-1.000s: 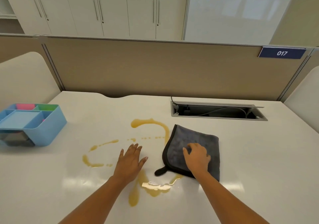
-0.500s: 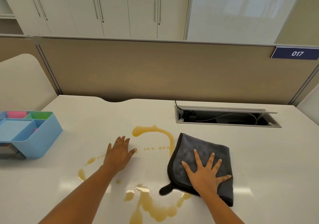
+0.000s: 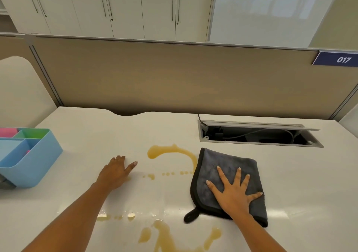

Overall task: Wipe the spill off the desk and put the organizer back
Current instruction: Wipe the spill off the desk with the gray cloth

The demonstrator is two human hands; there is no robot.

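A brown spill (image 3: 168, 151) curves across the middle of the white desk (image 3: 300, 184), with more puddles and drops near the front edge. A folded grey cloth (image 3: 228, 166) lies right of the spill, touching its curved streak. My right hand (image 3: 233, 190) presses flat on the cloth with fingers spread. My left hand (image 3: 114, 171) rests flat on the bare desk left of the spill, holding nothing. The blue organizer (image 3: 31, 156), with pink and green compartments, stands at the desk's left edge, well away from my left hand.
An open cable tray (image 3: 257, 135) is set into the desk behind the cloth. A beige partition (image 3: 174, 81) closes the back of the desk, with white cabinets beyond. A rounded white side panel stands at the left.
My right hand has spread flat on the cloth after bunching it. My left hand slid left, off the spill. The view tilted so the front puddles sit lower in frame.
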